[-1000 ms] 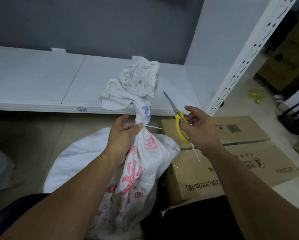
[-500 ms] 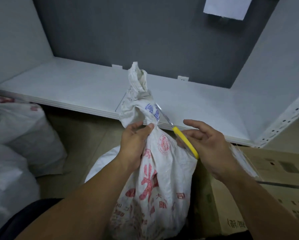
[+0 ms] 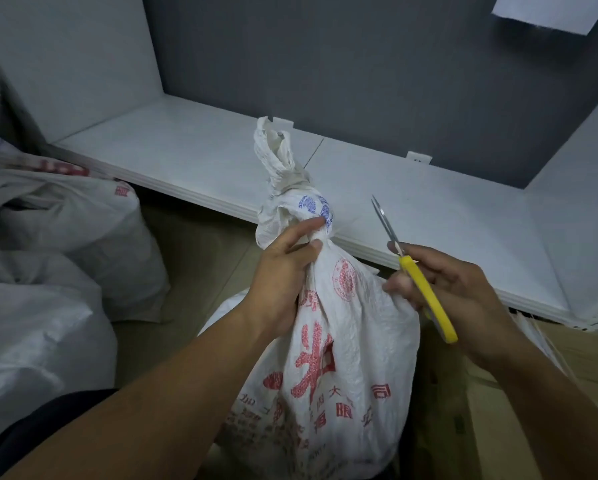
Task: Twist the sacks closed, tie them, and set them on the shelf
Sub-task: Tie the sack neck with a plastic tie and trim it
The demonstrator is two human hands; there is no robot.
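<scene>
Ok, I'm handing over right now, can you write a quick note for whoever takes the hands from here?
Left hand grips the twisted neck of the white woven sack with red print.
Right hand holds the yellow-handled metal scissors, blades up, beside the neck.
The sack stands in front of the low white shelf, not on it; more white sacks lie left.
Done: neck twisted. The tie is not clear to see.
Left: check the tie, set the sack on the shelf.

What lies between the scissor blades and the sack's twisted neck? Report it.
Nothing: in the head view the gap between the scissors and the sack shows only the white shelf behind it.
</scene>
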